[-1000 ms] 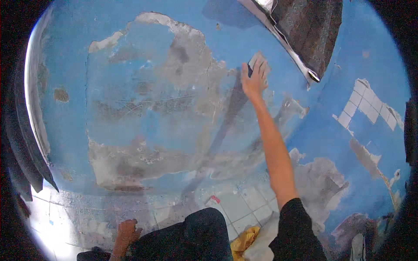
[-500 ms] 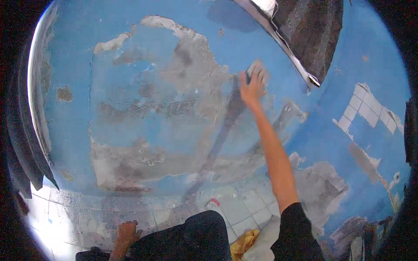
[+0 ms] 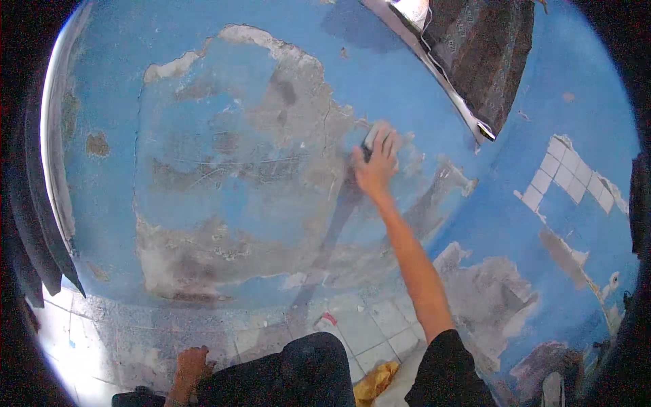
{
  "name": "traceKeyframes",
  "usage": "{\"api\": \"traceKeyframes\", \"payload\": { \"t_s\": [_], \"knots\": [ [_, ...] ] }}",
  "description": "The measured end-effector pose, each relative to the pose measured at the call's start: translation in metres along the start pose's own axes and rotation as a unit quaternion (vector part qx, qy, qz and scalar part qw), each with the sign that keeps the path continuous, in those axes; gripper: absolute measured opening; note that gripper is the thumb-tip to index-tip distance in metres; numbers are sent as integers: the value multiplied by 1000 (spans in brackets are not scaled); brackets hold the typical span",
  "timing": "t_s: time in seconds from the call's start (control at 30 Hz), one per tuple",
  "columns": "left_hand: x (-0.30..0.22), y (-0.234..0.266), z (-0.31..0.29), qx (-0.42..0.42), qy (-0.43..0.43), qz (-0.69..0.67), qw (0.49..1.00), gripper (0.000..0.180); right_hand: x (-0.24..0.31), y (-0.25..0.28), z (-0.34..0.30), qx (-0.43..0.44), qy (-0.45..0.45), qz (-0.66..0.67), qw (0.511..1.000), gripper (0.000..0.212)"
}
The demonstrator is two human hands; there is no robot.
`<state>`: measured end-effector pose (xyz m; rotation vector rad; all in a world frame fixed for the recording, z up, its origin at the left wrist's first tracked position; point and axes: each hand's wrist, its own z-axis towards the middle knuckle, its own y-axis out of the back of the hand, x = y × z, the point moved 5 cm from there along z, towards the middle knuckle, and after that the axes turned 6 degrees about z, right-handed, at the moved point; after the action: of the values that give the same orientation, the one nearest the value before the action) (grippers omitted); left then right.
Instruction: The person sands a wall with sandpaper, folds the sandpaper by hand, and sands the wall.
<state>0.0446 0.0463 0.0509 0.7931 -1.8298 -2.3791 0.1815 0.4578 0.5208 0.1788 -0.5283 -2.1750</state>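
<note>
My right hand (image 3: 377,163) is closed on a small black-and-grey block (image 3: 369,141), pressed to the blue wall (image 3: 264,64); the fingers cover much of the block, and its exact kind is hard to tell. Just left of it is a broad area of worn paint with grey plaster patches (image 3: 298,88) and a ragged edge. Low at the left, my left hand (image 3: 192,368) rests beside my bent knee, its fingers curled, and no object shows in it.
A dark patterned cloth (image 3: 481,61) hangs at the upper right by a pale edge. White tiles (image 3: 566,166) show through the right wall. On the tiled floor (image 3: 363,332) lie a small red piece (image 3: 329,319) and a crumpled yellow-brown bag (image 3: 376,383). Dark cloth (image 3: 37,230) hangs at the far left.
My right hand has slid down and to the left along the wall with the block. My left hand stays by the knee. The whole view has shifted slightly.
</note>
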Motion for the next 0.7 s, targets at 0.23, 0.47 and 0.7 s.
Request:
{"api": "traceKeyframes", "payload": {
  "t_s": [0.23,0.47,0.7],
  "knots": [
    [26,-43,-2,53,10,20,998,41,9,21,68,-71,-50,103,991,90],
    [20,-30,2,50,6,1,999,39,-18,-51,-57,-70,-38,3,997,94],
    [15,-25,1,14,-2,24,1000,39,-1,-129,-272,28,-174,128,976,97]
  ]
}}
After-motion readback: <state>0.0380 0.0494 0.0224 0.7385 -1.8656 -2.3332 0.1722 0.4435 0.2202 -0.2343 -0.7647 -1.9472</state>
